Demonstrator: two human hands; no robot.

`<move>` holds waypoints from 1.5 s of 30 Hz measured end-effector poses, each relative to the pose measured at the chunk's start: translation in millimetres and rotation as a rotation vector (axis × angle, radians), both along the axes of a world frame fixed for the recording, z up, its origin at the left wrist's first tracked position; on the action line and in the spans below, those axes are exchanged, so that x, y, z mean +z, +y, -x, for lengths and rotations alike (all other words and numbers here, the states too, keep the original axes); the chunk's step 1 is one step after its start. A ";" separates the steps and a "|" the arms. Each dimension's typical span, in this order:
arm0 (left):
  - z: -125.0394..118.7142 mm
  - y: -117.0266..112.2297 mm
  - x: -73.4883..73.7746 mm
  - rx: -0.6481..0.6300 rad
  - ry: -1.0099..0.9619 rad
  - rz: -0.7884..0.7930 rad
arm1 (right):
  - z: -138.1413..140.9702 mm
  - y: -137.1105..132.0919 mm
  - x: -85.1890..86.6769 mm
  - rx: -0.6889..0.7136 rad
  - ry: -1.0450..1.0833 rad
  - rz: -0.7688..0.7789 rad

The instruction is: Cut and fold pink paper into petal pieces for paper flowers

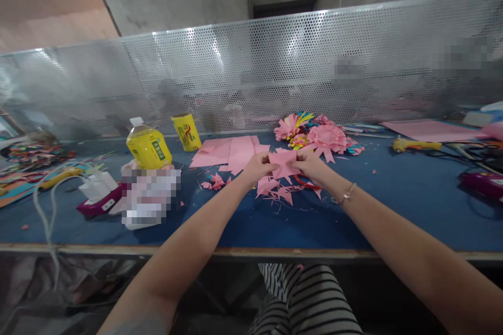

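Centre-right tabletop (pixel 401 183) lies open; bottle (pixel 149 146) and can (pixel 186 132) obstruct rear left.

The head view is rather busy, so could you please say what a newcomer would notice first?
Probably the flower-like pink paper bunch, right of centre, before the perforated screen. The eye may then drop to the small pink paper held between the left grip and right grip, and drift left to the yellow bottle.

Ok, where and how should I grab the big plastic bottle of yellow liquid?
Probably by the narrow neck, just under the white cap, coming from above: the bottle stands cap-up, widening below, and a pale blurred item sits in front of it.
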State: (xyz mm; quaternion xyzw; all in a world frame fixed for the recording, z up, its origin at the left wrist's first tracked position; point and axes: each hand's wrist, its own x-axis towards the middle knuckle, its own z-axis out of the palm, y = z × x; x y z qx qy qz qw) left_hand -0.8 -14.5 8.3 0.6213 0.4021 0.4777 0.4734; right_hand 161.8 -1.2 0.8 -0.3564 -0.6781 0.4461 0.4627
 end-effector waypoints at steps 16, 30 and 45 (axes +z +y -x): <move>5.3 -2.1 10.0 -0.118 -0.337 0.230 | 0.7 -10.2 14.6 0.006 0.348 0.294; 1.7 -2.1 2.6 -0.066 -0.221 -0.029 | 2.6 -4.7 7.8 -0.089 0.187 0.010; 3.4 1.0 0.5 -0.056 -0.264 0.024 | -1.4 3.0 1.7 -0.054 0.121 -0.072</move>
